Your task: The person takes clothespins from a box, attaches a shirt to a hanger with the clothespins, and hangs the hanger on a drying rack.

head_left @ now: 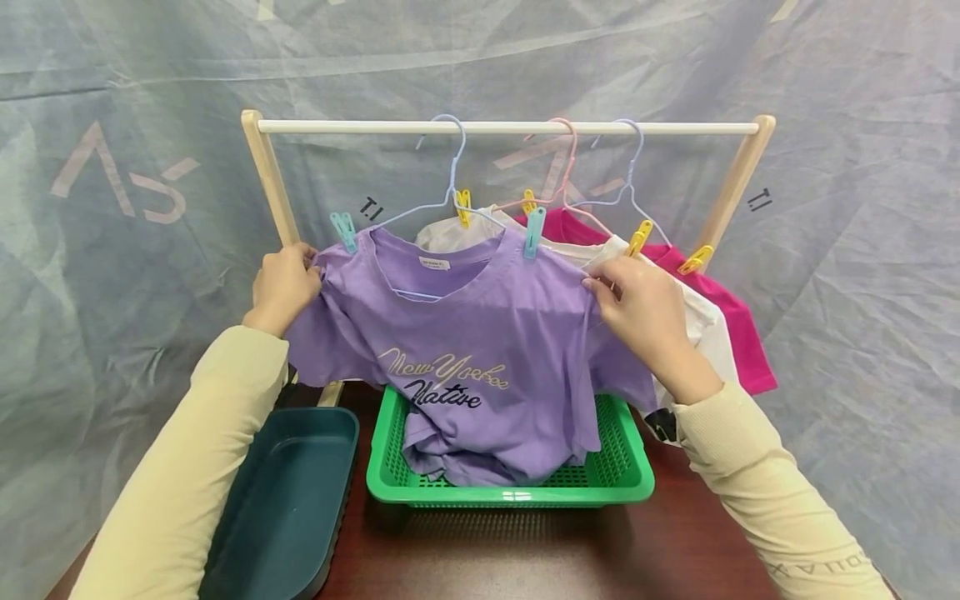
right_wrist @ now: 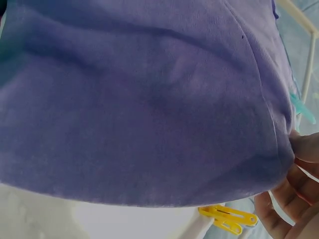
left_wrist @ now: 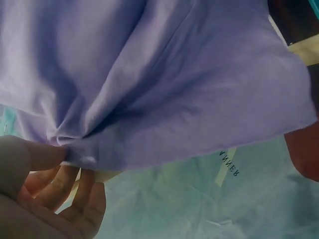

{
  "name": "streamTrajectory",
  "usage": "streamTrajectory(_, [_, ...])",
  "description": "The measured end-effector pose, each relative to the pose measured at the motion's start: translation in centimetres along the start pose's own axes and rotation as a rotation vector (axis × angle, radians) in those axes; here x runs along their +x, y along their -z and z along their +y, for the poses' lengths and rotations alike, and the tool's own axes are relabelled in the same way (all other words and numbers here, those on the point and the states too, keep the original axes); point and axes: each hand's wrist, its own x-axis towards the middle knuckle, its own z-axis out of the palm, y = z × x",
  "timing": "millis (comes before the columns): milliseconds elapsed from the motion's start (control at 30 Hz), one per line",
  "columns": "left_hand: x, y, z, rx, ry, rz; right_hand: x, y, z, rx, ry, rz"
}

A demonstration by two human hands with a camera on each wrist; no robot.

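Note:
A purple T-shirt [head_left: 480, 333] with lettering on its chest hangs from a light blue hanger [head_left: 453, 179] on the rack's white bar. Two teal clothespins, a left clothespin [head_left: 344, 232] and a right clothespin [head_left: 534, 232], clip its shoulders to the hanger. My left hand [head_left: 283, 283] pinches the shirt's left shoulder edge between thumb and fingers, as the left wrist view also shows with the gathered cloth [left_wrist: 79, 142]. On the other side my right hand [head_left: 645, 308] pinches the opposite shoulder near the sleeve. The shirt's hem bunches in a green basket [head_left: 510, 496].
Behind hang a white shirt [head_left: 708, 325] and a magenta shirt [head_left: 750, 350], held by yellow clothespins [head_left: 639, 238]. The rack's white bar [head_left: 510, 127] runs between wooden posts. A dark teal tray [head_left: 285, 500] lies left of the basket on the brown table [head_left: 525, 558].

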Motion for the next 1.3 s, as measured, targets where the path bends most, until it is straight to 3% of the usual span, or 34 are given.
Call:
streamTrajectory(300, [-0.4, -0.9, -0.2, -0.028, 0.022, -0.084, -0.4, -0.6, 0.0, 0.014, 0.018, 0.007])
streamTrajectory(600, [-1.5, -1.3, -0.9, 0.011, -0.052, -0.119, -0.5, -0.6, 0.0, -0.001, 0.002, -0.003])
streamTrajectory(867, [-4.1, -1.5, -2.7, 0.056, -0.145, -0.193, -1.6, 0.2, 0.5, 0.071, -0.029, -0.011])
streamTrajectory(1067, [-6.3, -1.4, -4.3, 0.106, -0.160, -0.238, -3.4, 1.4, 1.5, 0.080, 0.023, 0.009])
streamTrajectory(1200, [-7.9, -1.2, -5.0, 0.152, -0.173, -0.227, -5.1, 2.1, 2.3, 0.083, 0.063, 0.014])
streamTrajectory(1300, [-9.4, -1.0, -5.3, 0.174, -0.195, -0.180, -6.5, 2.8, 2.9, 0.056, 0.069, 0.008])
